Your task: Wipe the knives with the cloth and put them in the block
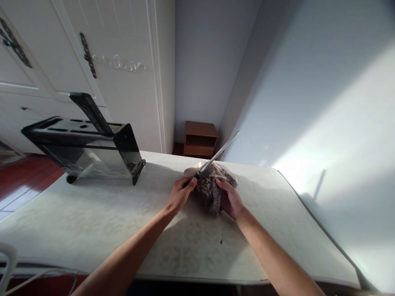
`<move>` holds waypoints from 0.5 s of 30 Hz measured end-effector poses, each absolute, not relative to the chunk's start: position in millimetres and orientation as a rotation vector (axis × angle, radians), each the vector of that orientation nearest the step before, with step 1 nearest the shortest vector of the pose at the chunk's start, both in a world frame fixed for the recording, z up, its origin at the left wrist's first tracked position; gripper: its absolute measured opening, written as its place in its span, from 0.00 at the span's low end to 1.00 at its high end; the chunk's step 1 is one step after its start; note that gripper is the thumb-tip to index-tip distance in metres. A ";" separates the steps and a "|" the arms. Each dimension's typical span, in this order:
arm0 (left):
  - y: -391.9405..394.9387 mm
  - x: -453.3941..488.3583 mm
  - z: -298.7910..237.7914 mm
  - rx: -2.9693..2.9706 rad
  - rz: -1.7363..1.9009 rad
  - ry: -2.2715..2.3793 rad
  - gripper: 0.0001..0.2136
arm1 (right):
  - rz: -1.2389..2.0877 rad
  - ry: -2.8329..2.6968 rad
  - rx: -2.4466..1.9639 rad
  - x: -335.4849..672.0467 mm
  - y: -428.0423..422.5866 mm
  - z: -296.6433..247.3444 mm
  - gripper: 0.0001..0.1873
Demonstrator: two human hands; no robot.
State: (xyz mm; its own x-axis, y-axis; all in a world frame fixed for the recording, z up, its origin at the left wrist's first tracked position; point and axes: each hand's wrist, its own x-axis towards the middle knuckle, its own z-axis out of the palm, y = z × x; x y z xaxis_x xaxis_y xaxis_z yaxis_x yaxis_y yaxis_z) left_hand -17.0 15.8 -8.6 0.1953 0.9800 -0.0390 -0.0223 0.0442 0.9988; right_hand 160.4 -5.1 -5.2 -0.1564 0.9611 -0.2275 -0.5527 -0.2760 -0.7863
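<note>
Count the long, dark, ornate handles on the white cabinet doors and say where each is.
2: one handle at the picture's upper left edge, a second handle farther right, beside the scroll ornament. More may lie out of view.

No lettering, label or number is legible.

From a camera on the person's head, above and behind both hands, we look forward and down. Fairly near us are the left hand (180, 194) and right hand (232, 200). Around them we take in the table (108, 222); beyond, to their left, the cabinet (129, 107), and to their right, the wall (308, 107).
</note>
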 end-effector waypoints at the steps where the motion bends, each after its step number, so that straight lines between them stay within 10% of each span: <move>1: 15.2 -16.8 -7.6 1.185 1.021 1.028 0.20 | 1.689 -0.658 -0.878 160.4 -4.8 -5.5 0.14; 15: 10.0 -12.3 -4.8 1.025 0.731 0.833 0.25 | 1.720 -0.587 -0.800 157.9 -1.6 -11.0 0.15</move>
State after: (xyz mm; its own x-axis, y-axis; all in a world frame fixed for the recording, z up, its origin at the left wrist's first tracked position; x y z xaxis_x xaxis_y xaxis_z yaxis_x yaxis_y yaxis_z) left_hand -12.3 10.0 -4.8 0.4943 0.8350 -0.2418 -0.1316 0.3469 0.9286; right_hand 157.9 -1.6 -11.0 -0.1748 0.9599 -0.2191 -0.6259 -0.2801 -0.7278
